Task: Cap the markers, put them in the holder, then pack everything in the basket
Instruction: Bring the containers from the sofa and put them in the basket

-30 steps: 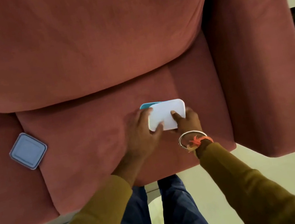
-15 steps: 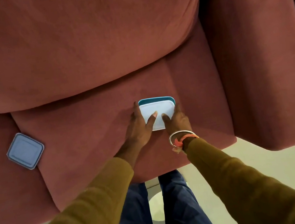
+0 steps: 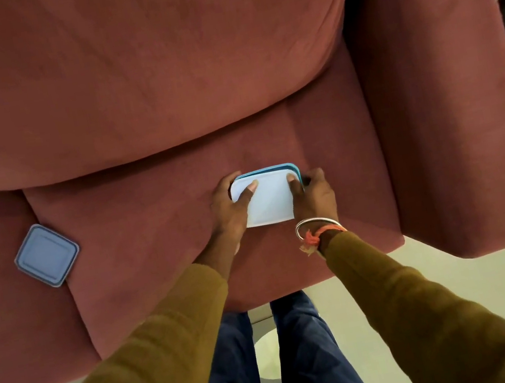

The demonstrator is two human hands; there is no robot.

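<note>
1. The left hand (image 3: 228,212) and right hand (image 3: 312,196) grip a white-lidded teal rectangular plastic box (image 3: 271,203) from either side, with both thumbs on its lid.
2. The box rests on a dusty-pink fabric sofa seat (image 3: 152,242).
3. A blue-grey square plastic lid (image 3: 47,254), possibly a shallow container, lies well apart to the left.

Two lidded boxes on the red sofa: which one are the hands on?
The white-lidded teal rectangular box, gripped by the left hand and right hand. The blue-grey square box lies untouched, far left.
</note>
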